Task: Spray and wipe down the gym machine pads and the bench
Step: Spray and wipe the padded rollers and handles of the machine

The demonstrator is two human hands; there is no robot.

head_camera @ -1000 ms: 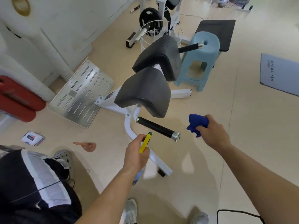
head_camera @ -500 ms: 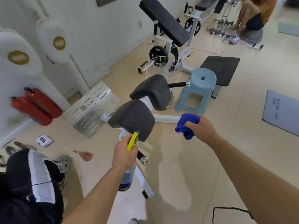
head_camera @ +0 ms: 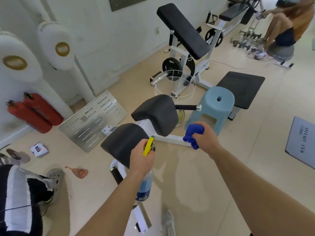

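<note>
Head view: at far left, two red fire extinguishers [head_camera: 34, 113] are by the wall. The left hand [head_camera: 142, 160] has its fingers clamped on the spray bottle [head_camera: 144, 185], its nozzle just beside the near grey pad [head_camera: 122, 142]. The right hand [head_camera: 204, 138] has its fingers clamped on a crumpled blue cloth [head_camera: 193, 135], in the air before a blue stool [head_camera: 216, 106]; the black bench [head_camera: 243, 86] is behind it.

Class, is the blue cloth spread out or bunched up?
Bunched up: the right hand grips the blue cloth as a crumpled wad.
</note>
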